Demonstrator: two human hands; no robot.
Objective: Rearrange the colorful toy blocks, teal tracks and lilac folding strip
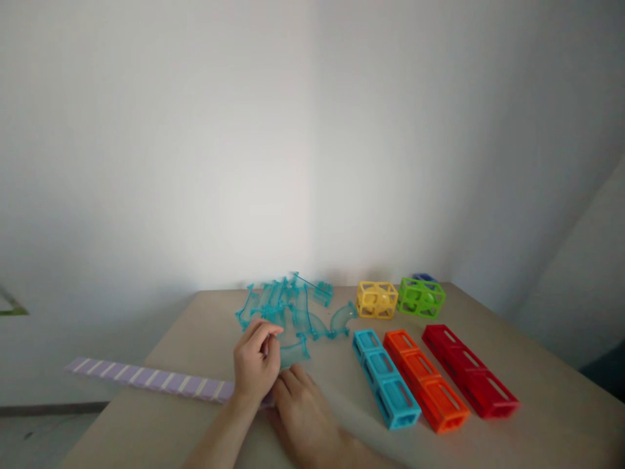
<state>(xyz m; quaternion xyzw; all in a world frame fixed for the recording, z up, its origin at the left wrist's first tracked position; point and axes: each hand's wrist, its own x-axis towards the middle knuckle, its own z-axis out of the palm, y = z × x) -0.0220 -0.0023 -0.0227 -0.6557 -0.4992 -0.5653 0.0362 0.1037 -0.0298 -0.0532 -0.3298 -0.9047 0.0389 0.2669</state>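
1. Head view: purple striped strip (159, 381) runs lengthwise from the hands toward half past nine.
2. Left hand (254, 363) curled; grip unclear.
3. Right hand (306, 409), nearest its near end; grip hidden.

Striped strip: near end at the hands

Long, flat, lilac strip (151, 378) with pale crossbars is lying across the table (190, 345), far-left end sticking out past the edge. Other end is running under/behind the left hand (256, 361) and right hand (305, 410); exact contact is hidden. Clear teal curved pieces (302, 317) are sitting loosely grouped beyond the hands, one (294, 352) lying near the left fingers.
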